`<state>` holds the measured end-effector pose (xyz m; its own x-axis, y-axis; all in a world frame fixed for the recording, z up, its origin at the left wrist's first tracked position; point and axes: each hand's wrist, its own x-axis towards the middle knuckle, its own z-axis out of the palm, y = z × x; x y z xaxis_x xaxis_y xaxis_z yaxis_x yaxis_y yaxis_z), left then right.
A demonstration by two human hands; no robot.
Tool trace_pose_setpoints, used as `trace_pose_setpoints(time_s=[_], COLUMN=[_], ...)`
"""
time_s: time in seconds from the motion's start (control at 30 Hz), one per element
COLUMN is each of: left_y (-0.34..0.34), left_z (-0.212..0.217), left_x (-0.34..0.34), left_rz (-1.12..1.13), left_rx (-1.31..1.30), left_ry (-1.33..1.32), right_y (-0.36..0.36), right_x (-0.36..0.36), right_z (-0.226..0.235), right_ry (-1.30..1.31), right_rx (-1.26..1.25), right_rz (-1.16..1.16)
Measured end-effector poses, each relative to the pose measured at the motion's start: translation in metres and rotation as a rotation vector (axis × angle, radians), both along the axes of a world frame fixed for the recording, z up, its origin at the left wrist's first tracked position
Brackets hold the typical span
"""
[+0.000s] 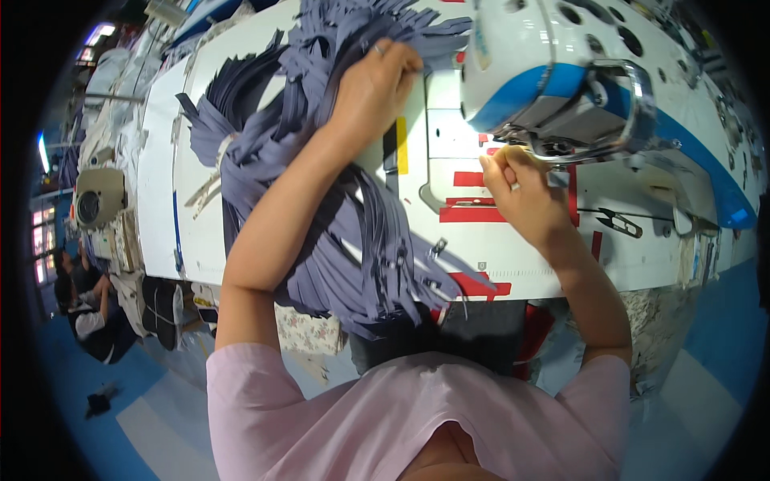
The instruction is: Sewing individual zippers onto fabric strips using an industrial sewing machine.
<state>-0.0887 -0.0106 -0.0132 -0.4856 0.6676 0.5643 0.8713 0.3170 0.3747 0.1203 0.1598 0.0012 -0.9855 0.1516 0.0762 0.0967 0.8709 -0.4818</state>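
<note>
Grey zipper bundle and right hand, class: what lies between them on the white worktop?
In the head view, a dark strip, a yellow strip and red tape lie between the zipper bundle and the right hand.

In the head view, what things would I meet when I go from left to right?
Beige machine with a round dark front → left hand → right hand → thread snips.

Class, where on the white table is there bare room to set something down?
Bare: the white table between the black snips and its front edge, and left of the zipper bundle. Crowded: under that bundle, and around the sewing machine, where the right hand is.
</note>
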Motion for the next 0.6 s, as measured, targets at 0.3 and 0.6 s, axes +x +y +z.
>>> trace_pose_setpoints(time_s=[0.3,0.6], left_y=[0.002,0.007], left_z=[-0.003,0.007], left_x=[-0.012,0.014], left_rz=[0.117,-0.054], left_rx=[0.137,-0.214], left_ry=[-0.214,-0.090], right_y=[-0.056,-0.110], right_x=[-0.002,-0.024], right_z=[0.014,0.013], right_ry=[0.337,0.178], right_rx=[-0.060,0.181], right_rz=[0.169,0.157])
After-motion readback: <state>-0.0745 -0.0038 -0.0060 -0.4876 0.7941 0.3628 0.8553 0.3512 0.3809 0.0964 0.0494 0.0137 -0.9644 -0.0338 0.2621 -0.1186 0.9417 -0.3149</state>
